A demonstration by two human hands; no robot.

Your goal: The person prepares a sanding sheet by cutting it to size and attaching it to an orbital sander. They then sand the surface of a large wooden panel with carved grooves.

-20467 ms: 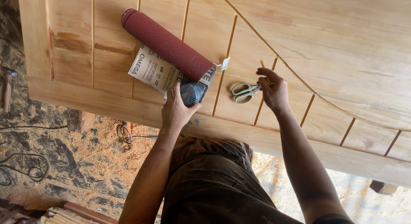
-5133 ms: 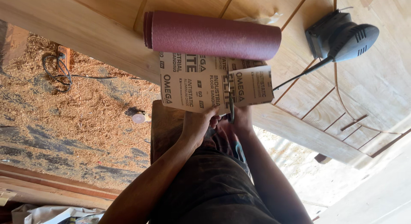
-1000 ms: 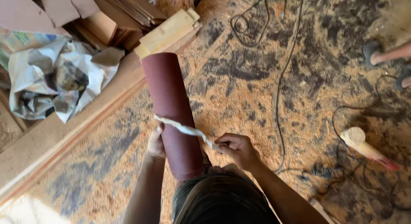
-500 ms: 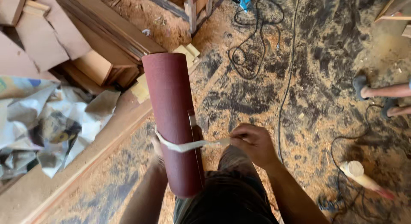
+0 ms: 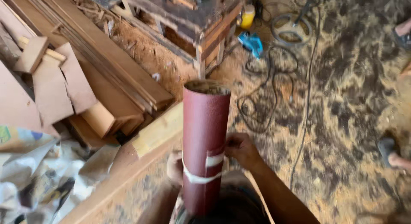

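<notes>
Both hands, left hand (image 5: 174,167) and right hand (image 5: 242,150), pinch white strip (image 5: 201,178) round sandpaper roll (image 5: 204,142); planks (image 5: 107,74) upper left, cables (image 5: 265,104) on sawdust floor (image 5: 342,100).

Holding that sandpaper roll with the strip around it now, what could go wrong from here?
1. The white strip sits loose around the dark red sandpaper roll; if the right hand slips, the roll may uncoil.
2. The left hand is mostly hidden behind the roll, so its grip looks uncertain; the upright roll might tip.
3. Black cables loop across the sawdust floor nearby, a possible trip hazard.
</notes>
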